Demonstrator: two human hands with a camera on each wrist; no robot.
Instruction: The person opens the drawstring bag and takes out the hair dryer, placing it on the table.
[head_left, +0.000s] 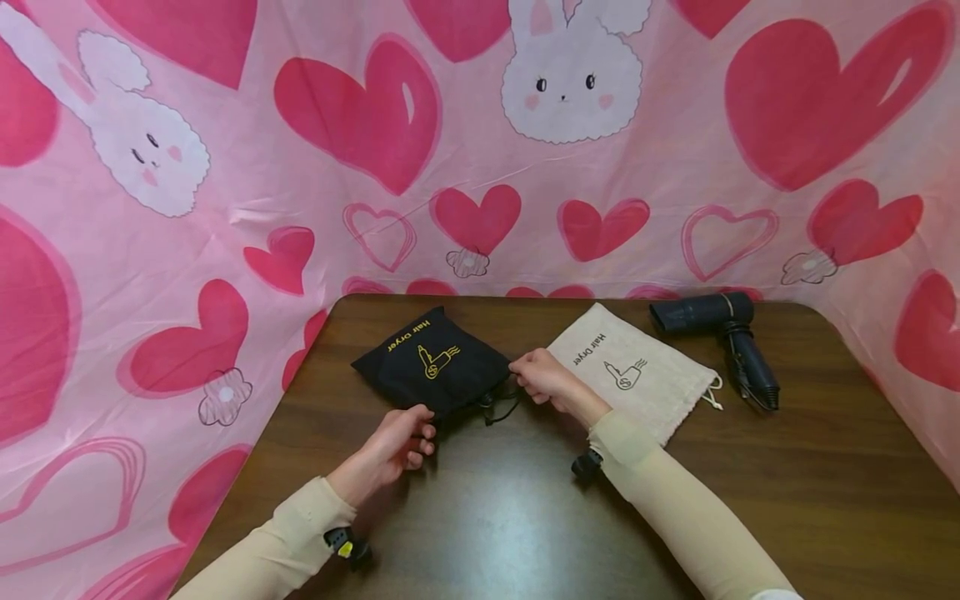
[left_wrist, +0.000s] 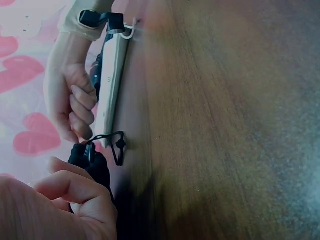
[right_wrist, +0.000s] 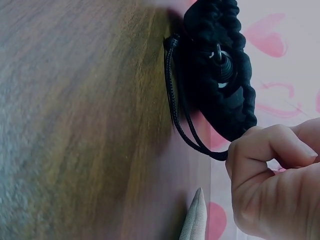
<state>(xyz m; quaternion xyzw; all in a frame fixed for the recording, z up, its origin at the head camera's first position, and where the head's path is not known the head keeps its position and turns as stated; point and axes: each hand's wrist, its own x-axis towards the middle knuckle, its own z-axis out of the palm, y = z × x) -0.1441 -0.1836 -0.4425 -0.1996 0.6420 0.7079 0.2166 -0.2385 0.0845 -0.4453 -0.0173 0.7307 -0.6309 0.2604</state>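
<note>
A black drawstring bag (head_left: pixel 442 367) printed "Hair Dryer" lies on the left part of the table, its opening toward me. My left hand (head_left: pixel 397 442) pinches the near left corner of its mouth between thumb and curled fingers. At the other corner of the mouth, my right hand (head_left: pixel 551 379) pinches the fabric beside the drawstring. The mouth gapes in the right wrist view, where a dark coiled piece with a metal ring (right_wrist: pixel 222 67) shows inside; most of the contents are hidden. A black cord loop (right_wrist: pixel 175 100) with a toggle hangs from the opening.
A cream drawstring bag (head_left: pixel 630 375), also printed "Hair Dryer", lies flat beside my right hand. Farther right is a black hair dryer (head_left: pixel 705 312) with its cord along the handle. Behind the brown table (head_left: pixel 480 508) hangs a pink heart-patterned cloth (head_left: pixel 525 167).
</note>
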